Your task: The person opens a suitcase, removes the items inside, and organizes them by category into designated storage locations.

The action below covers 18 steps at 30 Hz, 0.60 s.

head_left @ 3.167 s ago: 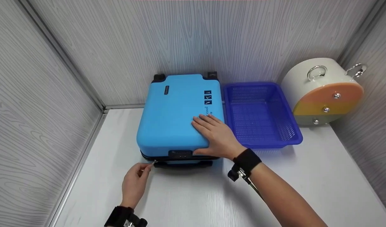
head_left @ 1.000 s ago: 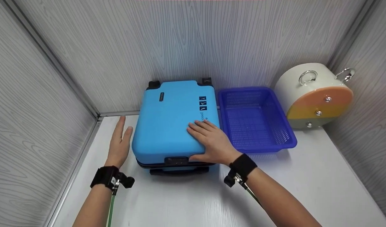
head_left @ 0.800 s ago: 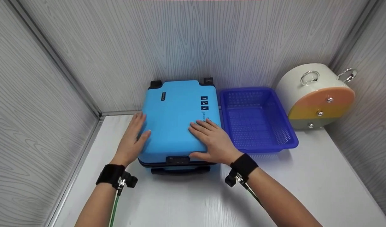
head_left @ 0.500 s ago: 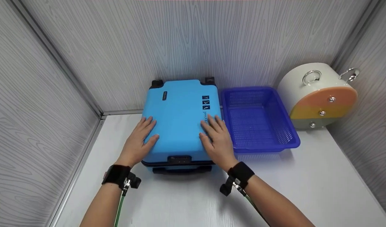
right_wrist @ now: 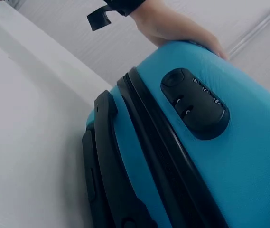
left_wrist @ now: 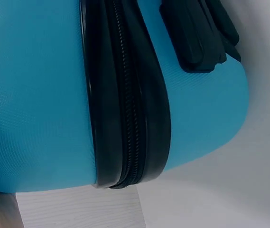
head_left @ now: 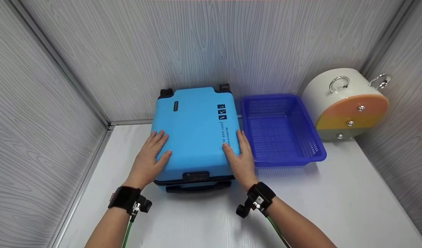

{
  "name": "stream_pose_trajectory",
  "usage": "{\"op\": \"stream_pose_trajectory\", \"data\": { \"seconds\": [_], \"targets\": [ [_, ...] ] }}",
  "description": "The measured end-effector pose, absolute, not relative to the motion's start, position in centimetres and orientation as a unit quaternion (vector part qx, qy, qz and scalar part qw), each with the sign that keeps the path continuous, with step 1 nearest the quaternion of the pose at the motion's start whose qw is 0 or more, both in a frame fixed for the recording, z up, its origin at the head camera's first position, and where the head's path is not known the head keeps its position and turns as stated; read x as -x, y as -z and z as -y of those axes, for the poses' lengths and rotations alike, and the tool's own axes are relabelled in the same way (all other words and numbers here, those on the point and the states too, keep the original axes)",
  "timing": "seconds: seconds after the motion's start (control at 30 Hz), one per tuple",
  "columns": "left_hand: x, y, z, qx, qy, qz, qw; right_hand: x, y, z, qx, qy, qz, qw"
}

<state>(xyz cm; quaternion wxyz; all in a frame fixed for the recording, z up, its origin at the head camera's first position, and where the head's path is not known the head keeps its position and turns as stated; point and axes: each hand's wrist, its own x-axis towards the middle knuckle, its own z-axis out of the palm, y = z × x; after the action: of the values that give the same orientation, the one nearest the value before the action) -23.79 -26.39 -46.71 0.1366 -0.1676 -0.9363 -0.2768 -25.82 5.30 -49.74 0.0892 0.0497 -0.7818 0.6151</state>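
Observation:
A light blue hard-shell suitcase (head_left: 195, 132) lies flat, its wheels toward the back wall. My left hand (head_left: 149, 160) rests on the lid's left edge near the front, fingers straight. Over the right edge lies my right hand (head_left: 242, 162), thumb on the lid and fingers extended along the side. On the front face sits a black combination lock (right_wrist: 195, 103). Below it run the black zipper (left_wrist: 127, 95) and a black carry handle (right_wrist: 118, 161). The zipper's teeth look joined at the corner in the left wrist view. The left palm's underside is hidden.
A blue plastic basket (head_left: 316, 159) stands close to the suitcase's right side. Behind it to the right is a rounded cream box (head_left: 324, 89) with striped drawers and ring handles. Grey wood-grain walls (head_left: 204, 41) enclose the white tabletop (head_left: 197, 220) at the back and sides.
My left hand has left the zipper at the front left corner and come onto the lid's left edge. My right hand has slid to the right edge. The suitcase has turned slightly.

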Motion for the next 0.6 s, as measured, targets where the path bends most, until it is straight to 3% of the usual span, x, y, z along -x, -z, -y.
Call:
{"op": "stream_pose_trajectory", "data": {
  "seconds": [0.33, 0.6],
  "targets": [
    [20.3, 47.1, 25.3, 0.159, 0.235, 0.939, 0.192, 26.0, 49.6, -6.2, -0.073, -0.628, 0.772, 0.065],
    [18.0, 47.6, 26.3, 0.201, 0.206, 0.934, 0.211, 27.5, 49.5, -7.3, -0.123, -0.629, 0.767, 0.022]
  ]
}}
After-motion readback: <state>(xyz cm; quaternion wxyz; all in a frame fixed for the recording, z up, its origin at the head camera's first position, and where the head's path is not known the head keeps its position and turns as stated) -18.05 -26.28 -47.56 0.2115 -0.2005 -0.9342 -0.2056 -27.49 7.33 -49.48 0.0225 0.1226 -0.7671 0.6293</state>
